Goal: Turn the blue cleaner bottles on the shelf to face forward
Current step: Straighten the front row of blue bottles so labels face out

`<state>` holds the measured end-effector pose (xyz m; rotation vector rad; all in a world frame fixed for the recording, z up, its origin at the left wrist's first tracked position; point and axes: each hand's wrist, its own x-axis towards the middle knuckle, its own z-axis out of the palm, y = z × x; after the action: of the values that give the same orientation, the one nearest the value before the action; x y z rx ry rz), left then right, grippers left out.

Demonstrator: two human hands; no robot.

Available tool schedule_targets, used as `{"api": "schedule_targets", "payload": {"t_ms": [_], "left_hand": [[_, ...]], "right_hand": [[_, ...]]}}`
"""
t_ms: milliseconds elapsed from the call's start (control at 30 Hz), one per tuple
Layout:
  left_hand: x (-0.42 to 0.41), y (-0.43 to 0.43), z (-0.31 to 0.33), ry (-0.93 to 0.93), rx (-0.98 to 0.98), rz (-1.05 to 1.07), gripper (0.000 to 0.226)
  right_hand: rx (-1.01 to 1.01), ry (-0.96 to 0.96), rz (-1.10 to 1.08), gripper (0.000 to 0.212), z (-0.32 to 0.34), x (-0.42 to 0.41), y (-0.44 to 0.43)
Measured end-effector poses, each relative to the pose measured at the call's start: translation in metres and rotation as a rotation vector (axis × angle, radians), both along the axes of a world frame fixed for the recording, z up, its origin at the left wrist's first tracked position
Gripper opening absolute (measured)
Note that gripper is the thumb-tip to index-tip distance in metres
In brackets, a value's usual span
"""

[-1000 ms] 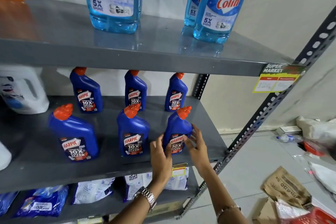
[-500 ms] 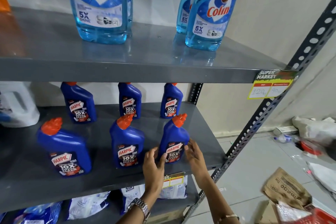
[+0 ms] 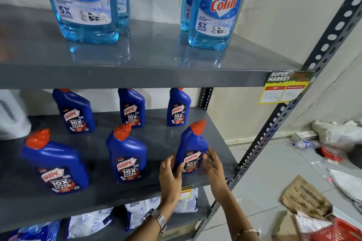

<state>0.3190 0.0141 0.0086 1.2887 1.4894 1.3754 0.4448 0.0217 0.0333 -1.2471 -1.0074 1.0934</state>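
Note:
Several dark blue Harpic bottles with orange caps stand in two rows on the grey middle shelf (image 3: 98, 195). The front right bottle (image 3: 193, 147) stands upright with its label facing me. My left hand (image 3: 170, 173) presses its left side and my right hand (image 3: 212, 163) cups its right side. The front middle bottle (image 3: 127, 157) and front left bottle (image 3: 55, 164) show their labels. Three back-row bottles (image 3: 133, 108) also face front, their caps hidden by the shelf above.
Light blue Colin bottles (image 3: 214, 9) stand on the top shelf, which carries a yellow price tag (image 3: 282, 90) on its edge. A white jug (image 3: 12, 115) sits at the far left. Detergent packets (image 3: 90, 221) lie below. Bags and a red basket (image 3: 337, 229) litter the floor.
The view has drifted so the shelves sit lower and more to the left. Both hands stay at the front right bottle, whose label now faces me more squarely.

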Motion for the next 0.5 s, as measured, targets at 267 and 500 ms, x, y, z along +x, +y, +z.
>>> {"api": "schedule_targets", "payload": {"t_ms": [267,500], "left_hand": [[0.002,-0.029,0.006,-0.122,0.056,0.077,0.039],[-0.086,-0.073,-0.015,-0.286,0.196,0.406,0.046]], "right_hand": [[0.049,-0.127,-0.255,0.035,0.005,-0.015,-0.027],[0.131,-0.298,0.115,0.040,-0.019,-0.114,-0.066]]}}
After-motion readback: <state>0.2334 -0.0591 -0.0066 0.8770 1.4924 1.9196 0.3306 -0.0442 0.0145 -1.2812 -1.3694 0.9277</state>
